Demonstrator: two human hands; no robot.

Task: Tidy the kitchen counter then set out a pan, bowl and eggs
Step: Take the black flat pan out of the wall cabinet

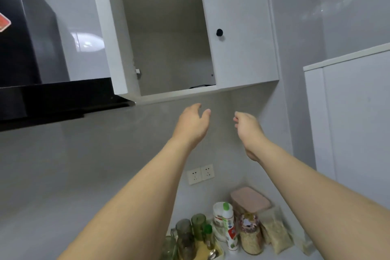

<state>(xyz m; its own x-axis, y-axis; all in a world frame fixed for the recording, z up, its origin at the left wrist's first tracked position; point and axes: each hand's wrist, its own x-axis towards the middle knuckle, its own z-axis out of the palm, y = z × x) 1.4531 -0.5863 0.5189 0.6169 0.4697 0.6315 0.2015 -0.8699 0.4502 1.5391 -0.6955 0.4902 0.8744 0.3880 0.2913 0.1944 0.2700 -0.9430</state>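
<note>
Both arms are raised toward the open white wall cabinet [168,38] at 12 o'clock, probably to fetch cookware. Left hand [193,123] and right hand [249,127] are loosely curled, holding nothing. No pan, bowl or eggs are identifiable; a dark edge shows at the cabinet floor.

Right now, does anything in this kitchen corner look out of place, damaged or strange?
Nothing looks spilled or broken. The wall cabinet has its left door swung open while the right door is closed, and the part visible inside looks almost bare. Both hands, left hand and right hand, are raised below it and hold nothing.
</note>
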